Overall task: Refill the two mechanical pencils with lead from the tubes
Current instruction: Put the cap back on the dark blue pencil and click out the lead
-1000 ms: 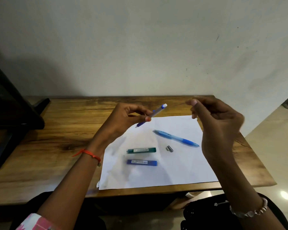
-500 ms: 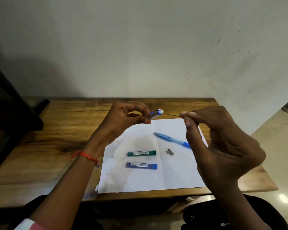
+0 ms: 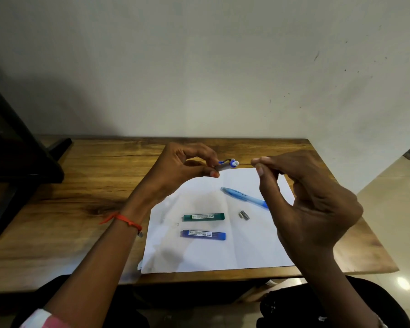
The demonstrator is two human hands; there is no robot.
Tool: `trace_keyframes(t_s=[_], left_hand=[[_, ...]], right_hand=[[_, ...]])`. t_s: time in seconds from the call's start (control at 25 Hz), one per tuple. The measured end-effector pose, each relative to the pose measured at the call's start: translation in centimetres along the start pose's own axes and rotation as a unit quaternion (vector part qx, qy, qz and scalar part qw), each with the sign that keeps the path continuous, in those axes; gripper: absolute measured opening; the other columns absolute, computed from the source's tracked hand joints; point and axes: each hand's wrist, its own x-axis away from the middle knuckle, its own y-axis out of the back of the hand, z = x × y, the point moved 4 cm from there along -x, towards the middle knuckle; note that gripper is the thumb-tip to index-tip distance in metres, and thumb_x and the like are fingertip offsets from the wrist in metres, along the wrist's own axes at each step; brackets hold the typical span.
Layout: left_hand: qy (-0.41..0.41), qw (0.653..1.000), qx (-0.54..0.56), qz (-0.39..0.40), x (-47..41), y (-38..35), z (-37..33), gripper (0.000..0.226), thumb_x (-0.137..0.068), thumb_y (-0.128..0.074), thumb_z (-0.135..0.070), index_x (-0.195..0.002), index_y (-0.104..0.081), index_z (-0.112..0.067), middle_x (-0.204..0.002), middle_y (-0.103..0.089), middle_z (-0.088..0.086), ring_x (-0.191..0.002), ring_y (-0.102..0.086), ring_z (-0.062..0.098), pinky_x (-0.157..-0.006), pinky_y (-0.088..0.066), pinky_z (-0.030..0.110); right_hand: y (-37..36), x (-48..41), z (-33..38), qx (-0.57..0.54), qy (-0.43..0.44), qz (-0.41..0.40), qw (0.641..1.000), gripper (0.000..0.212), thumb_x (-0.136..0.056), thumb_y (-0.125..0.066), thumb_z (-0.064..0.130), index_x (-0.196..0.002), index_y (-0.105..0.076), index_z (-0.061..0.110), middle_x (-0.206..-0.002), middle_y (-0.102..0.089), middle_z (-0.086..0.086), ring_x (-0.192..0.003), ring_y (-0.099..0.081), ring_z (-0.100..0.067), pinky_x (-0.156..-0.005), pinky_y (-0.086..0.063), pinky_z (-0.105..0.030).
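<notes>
The left hand (image 3: 182, 169) is raised above the far part of the wooden table (image 3: 81, 209) and pinches a mechanical pencil (image 3: 224, 166) between thumb and forefinger, the other fingers curled behind them. The pencil lies nearly level, its grey barrel mostly hidden in the grip and its blue clip and white open end pointing toward the right hand (image 3: 313, 204). The right hand is held up just beside it, thumb and forefinger pressed together on a thin dark lead (image 3: 244, 164), while the remaining fingers are loosely bent below. The lead runs level from those fingertips to the white end of the pencil; its tip meets that opening, but whether it has entered cannot be told.

Below the hands a white sheet of paper (image 3: 199, 256) lies on the table, reaching to the near edge. On it rest 4 things: the 2nd mechanical pencil (image 3: 243, 197), light blue and lying aslant, its near end hidden behind the right hand; a small metal cap (image 3: 243, 214) just beside it; a green lead tube (image 3: 202, 217); and a blue lead tube (image 3: 202, 234) lying parallel and nearer to the person. The 2 tubes are apart, not touching.

A red thread (image 3: 126, 220) circles the left wrist. A black stand (image 3: 14, 162) sits at the table's left end.
</notes>
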Motion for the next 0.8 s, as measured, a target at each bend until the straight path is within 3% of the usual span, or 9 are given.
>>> trace_keyframes(t_s=[0.32, 0.48, 0.64, 0.8], left_hand=[[0.015, 0.999, -0.018, 0.024, 0.0, -0.5, 0.0, 0.031, -0.062, -0.074, 0.01, -0.066, -0.074, -0.021, -0.073, -0.069, -0.011, -0.077, -0.063, 0.011, -0.077, -0.054, 0.025], [0.036, 0.998, -0.026, 0.033, 0.1, -0.6, 0.4, 0.032, -0.064, -0.073, 0.008, -0.066, -0.074, -0.024, -0.072, -0.069, -0.013, -0.073, -0.063, 0.008, -0.071, -0.054, 0.026], [0.048, 0.998, -0.026, 0.029, 0.0, -0.5, 0.6, 0.033, -0.065, -0.073, 0.007, -0.064, -0.072, -0.026, -0.07, -0.069, -0.013, -0.074, -0.063, 0.007, -0.074, -0.053, 0.025], [0.05, 0.997, -0.044, 0.031, 0.1, -0.6, 0.4, 0.028, -0.065, -0.074, 0.006, -0.066, -0.071, -0.023, -0.07, -0.07, -0.014, -0.076, -0.063, 0.004, -0.078, -0.051, 0.02]], right_hand=[[-1.1, 0.2, -1.0, 0.009, -0.036, 0.025, 0.999, 0.009, -0.08, -0.069, 0.009, -0.086, -0.07, 0.003, -0.072, -0.06, 0.004, -0.065, -0.055, -0.009, -0.061, -0.046, -0.015], [-1.6, 0.3, -1.6, 0.013, -0.066, 0.045, 0.997, 0.014, -0.079, -0.07, 0.014, -0.091, -0.07, 0.007, -0.079, -0.06, 0.009, -0.068, -0.055, -0.011, -0.06, -0.044, -0.012], [-1.5, 0.2, -2.5, -0.015, -0.124, 0.066, 0.99, 0.023, -0.079, -0.069, 0.023, -0.097, -0.07, 0.01, -0.084, -0.065, 0.005, -0.069, -0.056, -0.011, -0.059, -0.045, -0.016], [-1.5, 0.1, -3.0, -0.041, -0.138, 0.079, 0.986, 0.021, -0.08, -0.069, 0.02, -0.1, -0.067, 0.013, -0.088, -0.066, 0.009, -0.072, -0.058, -0.009, -0.064, -0.049, -0.017]])
